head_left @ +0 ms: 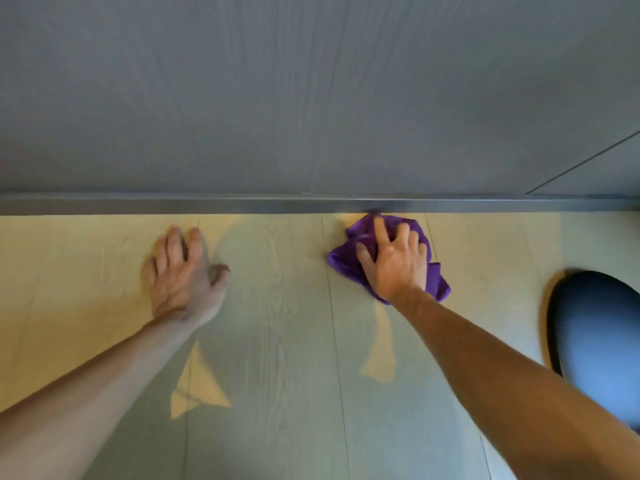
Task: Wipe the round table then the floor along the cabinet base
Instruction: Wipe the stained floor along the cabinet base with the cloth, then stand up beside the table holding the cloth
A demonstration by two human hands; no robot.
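Note:
A crumpled purple cloth (349, 263) lies on the pale wood-look floor (277, 323), its far edge touching the grey metal strip of the cabinet base (173, 205). My right hand (393, 259) presses down on the cloth with fingers spread over it. My left hand (181, 277) rests flat on the bare floor to the left, palm down, fingers apart, holding nothing. The grey cabinet front (277, 98) fills the upper half of the view. The round table is not in view.
A blue rounded shape (595, 337), blurred, sits at the right edge above the floor. A thin seam (585, 164) between cabinet panels runs at the upper right. Shadows of my arms fall across the floor planks.

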